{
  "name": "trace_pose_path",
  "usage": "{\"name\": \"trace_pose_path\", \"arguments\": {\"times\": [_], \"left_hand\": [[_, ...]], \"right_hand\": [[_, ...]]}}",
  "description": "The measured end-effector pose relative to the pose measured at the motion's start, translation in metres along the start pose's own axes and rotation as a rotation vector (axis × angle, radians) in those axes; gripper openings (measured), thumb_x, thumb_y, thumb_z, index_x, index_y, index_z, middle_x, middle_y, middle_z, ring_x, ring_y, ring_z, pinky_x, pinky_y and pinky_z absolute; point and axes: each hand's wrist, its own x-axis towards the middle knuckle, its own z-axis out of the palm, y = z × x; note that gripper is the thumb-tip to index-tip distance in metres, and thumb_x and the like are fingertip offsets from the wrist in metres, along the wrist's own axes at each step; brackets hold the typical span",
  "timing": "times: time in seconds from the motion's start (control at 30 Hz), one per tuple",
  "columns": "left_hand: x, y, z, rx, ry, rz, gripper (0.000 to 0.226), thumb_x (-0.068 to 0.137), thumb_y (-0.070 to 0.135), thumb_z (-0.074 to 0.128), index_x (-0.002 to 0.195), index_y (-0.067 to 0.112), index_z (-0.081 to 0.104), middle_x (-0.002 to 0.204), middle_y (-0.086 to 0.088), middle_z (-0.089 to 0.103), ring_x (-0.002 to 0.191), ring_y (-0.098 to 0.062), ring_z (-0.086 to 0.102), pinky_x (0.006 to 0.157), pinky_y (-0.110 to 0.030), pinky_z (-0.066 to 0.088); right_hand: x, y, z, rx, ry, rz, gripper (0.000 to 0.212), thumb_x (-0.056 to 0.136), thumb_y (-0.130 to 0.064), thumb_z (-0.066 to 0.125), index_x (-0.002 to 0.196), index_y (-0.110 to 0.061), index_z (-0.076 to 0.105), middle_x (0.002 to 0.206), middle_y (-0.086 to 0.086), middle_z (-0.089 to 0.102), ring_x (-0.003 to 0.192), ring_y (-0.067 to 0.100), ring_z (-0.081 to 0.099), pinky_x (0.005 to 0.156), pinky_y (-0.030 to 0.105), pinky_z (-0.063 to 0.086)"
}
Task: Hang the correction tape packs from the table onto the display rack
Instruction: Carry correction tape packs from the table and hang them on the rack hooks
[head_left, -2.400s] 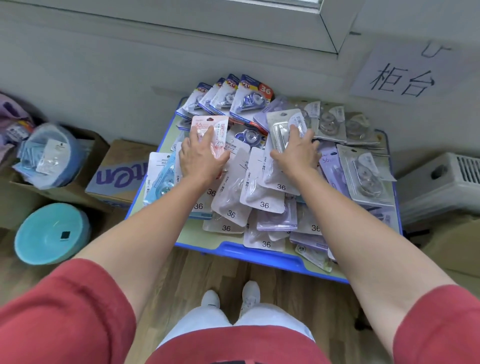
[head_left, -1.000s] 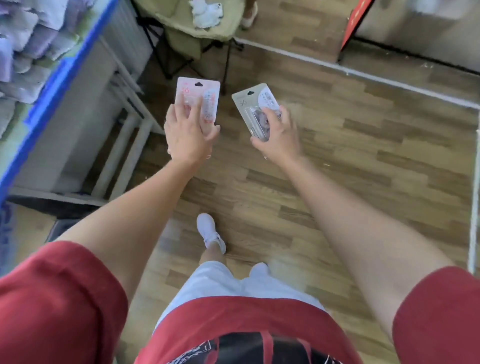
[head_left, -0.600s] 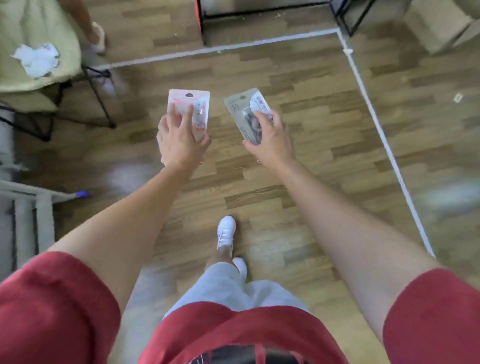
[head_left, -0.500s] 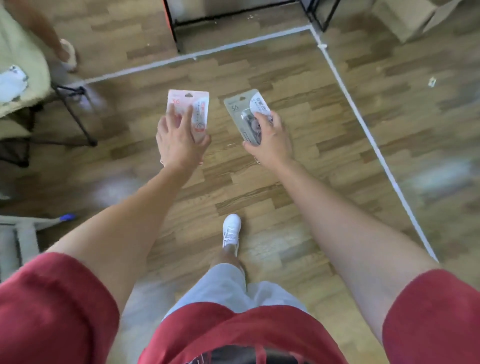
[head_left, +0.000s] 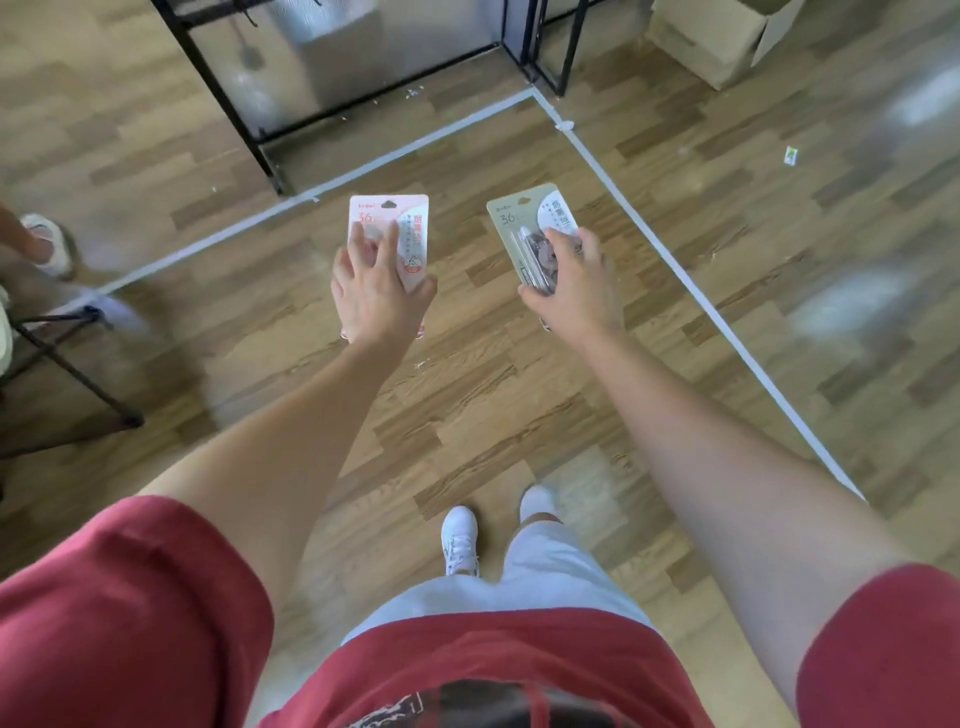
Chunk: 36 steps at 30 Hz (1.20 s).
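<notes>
My left hand (head_left: 376, 291) grips a pink correction tape pack (head_left: 397, 221) marked 36, held out flat in front of me over the wooden floor. My right hand (head_left: 576, 283) grips a beige correction tape pack (head_left: 524, 218), also marked 36, a little to the right. Both packs point away from me with their hang holes at the far end. The black metal frame of the display rack (head_left: 249, 111) stands at the top of the view, only its base showing. The table is out of sight.
White tape lines (head_left: 675, 270) mark the floor ahead and to the right. A cardboard box (head_left: 711, 41) sits at the top right. A folding stand's black legs (head_left: 67, 369) and another person's foot (head_left: 44, 244) are at the left edge.
I have turned away from the table with one pack in each hand. The view swung right across the floor, and the rack's base has come nearer at the top.
</notes>
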Motion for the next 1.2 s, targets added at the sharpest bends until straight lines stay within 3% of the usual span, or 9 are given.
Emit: {"name": "trace_pose_path", "arguments": {"times": [0.23,0.63,1.2], "left_hand": [[0.106,0.031,0.020,0.008,0.033,-0.099,0.073,0.082,0.040,0.061,0.147,0.029,0.029,0.157,-0.008,0.015,0.140,-0.033,0.018,0.113,-0.042,0.015],[0.309,0.131,0.034,-0.079,0.229,-0.246,0.071,0.082,0.034,0.063,0.146,0.028,0.034,0.157,-0.009,0.018,0.138,-0.034,0.022,0.111,-0.043,0.019],[0.628,0.203,-0.041,-0.130,0.554,-0.188,0.069,0.084,0.040,0.063,0.146,0.033,0.033,0.158,-0.005,0.018,0.139,-0.032,0.021,0.112,-0.044,0.020]], "right_hand": [[0.128,0.007,-0.015,0.013,-0.017,-0.068,0.067,0.085,-0.037,0.063,0.143,-0.022,0.033,0.145,0.007,0.029,0.124,0.031,0.039,0.097,0.040,0.041],[0.383,0.013,-0.079,0.003,0.039,-0.230,0.067,0.084,-0.036,0.065,0.141,-0.020,0.035,0.146,0.010,0.029,0.120,0.032,0.042,0.092,0.040,0.043],[0.696,-0.102,-0.175,0.069,0.267,-0.496,0.065,0.086,-0.038,0.062,0.141,-0.016,0.036,0.147,0.015,0.029,0.122,0.033,0.040,0.097,0.041,0.040]]}}
